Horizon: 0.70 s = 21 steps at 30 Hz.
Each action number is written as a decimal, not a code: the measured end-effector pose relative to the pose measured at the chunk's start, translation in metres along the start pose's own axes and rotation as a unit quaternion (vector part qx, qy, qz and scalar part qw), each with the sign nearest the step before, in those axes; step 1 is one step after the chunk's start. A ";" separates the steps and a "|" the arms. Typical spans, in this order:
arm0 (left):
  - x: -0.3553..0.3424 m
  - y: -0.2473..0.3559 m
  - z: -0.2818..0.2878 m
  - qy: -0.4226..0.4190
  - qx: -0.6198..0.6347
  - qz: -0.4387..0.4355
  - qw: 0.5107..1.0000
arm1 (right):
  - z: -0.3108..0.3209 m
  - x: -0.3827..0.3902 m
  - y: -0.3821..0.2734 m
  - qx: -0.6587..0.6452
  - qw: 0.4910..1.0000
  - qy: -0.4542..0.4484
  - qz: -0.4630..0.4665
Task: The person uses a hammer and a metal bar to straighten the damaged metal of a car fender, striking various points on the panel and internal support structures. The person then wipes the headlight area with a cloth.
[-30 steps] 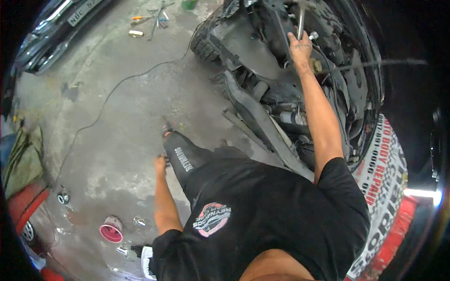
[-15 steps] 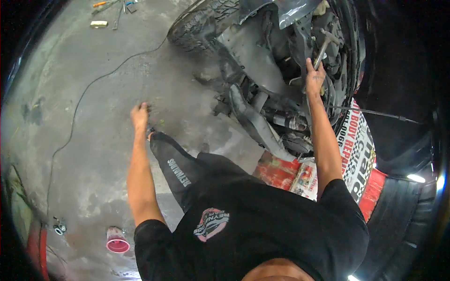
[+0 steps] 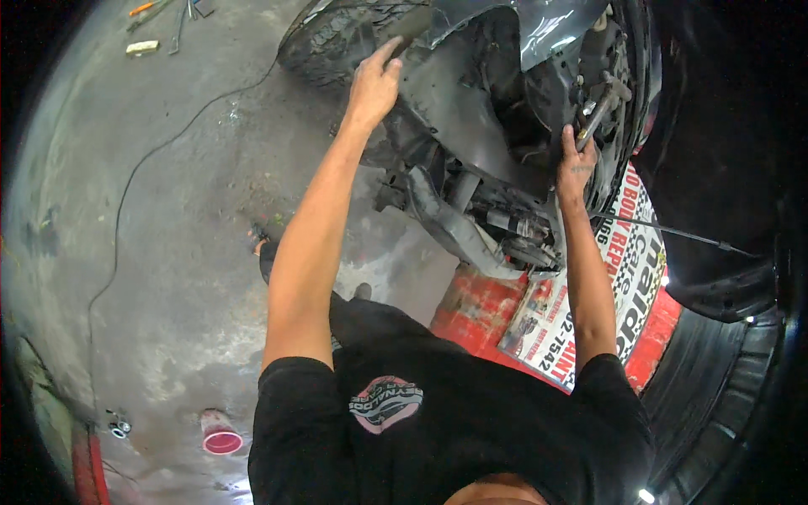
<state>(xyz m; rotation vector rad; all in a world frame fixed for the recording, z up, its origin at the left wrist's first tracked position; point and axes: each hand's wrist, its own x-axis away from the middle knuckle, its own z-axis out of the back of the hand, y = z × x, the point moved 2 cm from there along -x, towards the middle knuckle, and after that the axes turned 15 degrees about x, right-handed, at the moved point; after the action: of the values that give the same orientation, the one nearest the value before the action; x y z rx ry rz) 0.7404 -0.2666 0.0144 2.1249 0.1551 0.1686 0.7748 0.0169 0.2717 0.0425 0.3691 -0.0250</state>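
Observation:
My right hand (image 3: 577,164) grips the handle of a hammer (image 3: 599,114). The hammer's head points away from me, over dark engine-bay or front-end parts of a partly dismantled vehicle. My left hand (image 3: 374,87) reaches forward, fingers stretched out and nothing seen in them. It is beside the tyre (image 3: 318,52) and the dark grey wheel-arch liner (image 3: 450,105); whether its fingertips touch either is unclear. A silvery, torn-looking body panel (image 3: 551,34) lies beyond the liner. Closer to me, a curved grey metal piece (image 3: 450,220) sits among the exposed vehicle parts.
A thin black cable (image 3: 135,172) snakes across the concrete floor (image 3: 194,269). Several hand tools (image 3: 178,27) and a pale block (image 3: 141,48) lie far left. Near left are a pink-red cup (image 3: 222,439) and a small metal item (image 3: 119,425). A printed banner (image 3: 627,261) covers red surfaces (image 3: 480,307).
My left hand has swung up and right from above the floor to the tyre and liner. My right hand, still holding the hammer, has shifted slightly right. The view has moved a little.

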 end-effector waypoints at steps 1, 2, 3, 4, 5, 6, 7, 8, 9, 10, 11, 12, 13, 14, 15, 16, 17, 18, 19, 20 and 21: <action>-0.007 -0.001 -0.006 -0.010 0.001 -0.010 1.000 | 0.000 0.001 -0.004 -0.002 1.000 0.006 0.002; -0.010 -0.006 -0.013 -0.026 -0.002 -0.006 1.000 | 0.000 0.001 -0.006 -0.004 1.000 0.012 0.004; -0.012 -0.011 -0.015 -0.029 -0.004 -0.004 1.000 | 0.001 0.000 -0.005 -0.004 1.000 0.011 0.001; -0.013 -0.015 -0.015 -0.016 -0.021 -0.014 1.000 | 0.001 0.000 -0.003 0.001 0.999 -0.034 -0.038; -0.013 -0.015 -0.019 -0.007 -0.036 -0.022 0.999 | 0.002 0.000 0.001 0.010 0.994 -0.077 -0.079; -0.013 -0.014 -0.021 -0.011 -0.036 -0.020 0.999 | 0.003 0.001 0.002 0.011 0.993 -0.078 -0.083; -0.013 -0.014 -0.021 -0.020 -0.015 0.003 1.000 | 0.003 0.002 0.001 0.012 0.995 -0.061 -0.076; -0.014 -0.014 -0.019 -0.025 0.004 0.024 0.999 | 0.002 0.001 0.000 0.011 0.997 -0.044 -0.066; -0.014 -0.016 -0.018 -0.025 0.001 0.024 0.999 | 0.001 0.001 0.002 0.009 0.997 -0.045 -0.067; -0.013 -0.016 -0.018 -0.028 0.008 0.019 0.999 | 0.001 0.000 0.006 0.001 0.995 -0.059 -0.080; -0.012 -0.015 -0.018 -0.033 0.016 0.015 0.999 | 0.000 0.001 0.009 -0.006 0.993 -0.072 -0.094; -0.011 -0.014 -0.018 -0.034 0.015 0.015 0.999 | -0.002 0.001 0.011 -0.007 0.993 -0.073 -0.095; -0.010 -0.014 -0.017 -0.038 0.021 0.035 0.998 | -0.004 0.001 0.013 -0.006 0.998 -0.029 -0.062; -0.009 -0.014 -0.015 -0.041 0.025 0.054 0.997 | -0.004 0.001 0.011 -0.006 1.000 0.014 -0.027; -0.010 -0.014 -0.013 -0.041 0.024 0.055 0.997 | -0.004 0.001 0.010 -0.007 0.999 0.014 -0.028; -0.012 -0.013 -0.010 -0.053 0.021 0.046 0.997 | -0.003 0.003 0.008 -0.004 0.999 0.009 -0.031; -0.014 -0.014 -0.006 -0.063 0.017 0.038 0.997 | -0.002 0.003 0.004 -0.004 0.999 0.003 -0.032; -0.018 -0.016 -0.002 -0.062 0.016 0.039 0.997 | 0.000 0.003 0.000 -0.005 0.999 0.002 -0.032; -0.023 -0.018 0.001 -0.065 0.069 0.046 0.995 | 0.001 0.003 -0.002 0.001 0.998 -0.021 -0.051; -0.026 -0.018 0.001 -0.069 0.123 0.053 0.989 | 0.002 0.004 -0.002 0.009 0.996 -0.043 -0.071; -0.027 -0.019 -0.002 -0.069 0.123 0.055 0.988 | 0.001 0.003 -0.002 0.009 0.996 -0.044 -0.072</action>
<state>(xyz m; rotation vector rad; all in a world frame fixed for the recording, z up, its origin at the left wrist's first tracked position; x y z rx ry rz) 0.7132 -0.2601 -0.0023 2.3845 -0.0243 0.0677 0.7783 0.0151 0.2711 0.0331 0.2839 -0.1730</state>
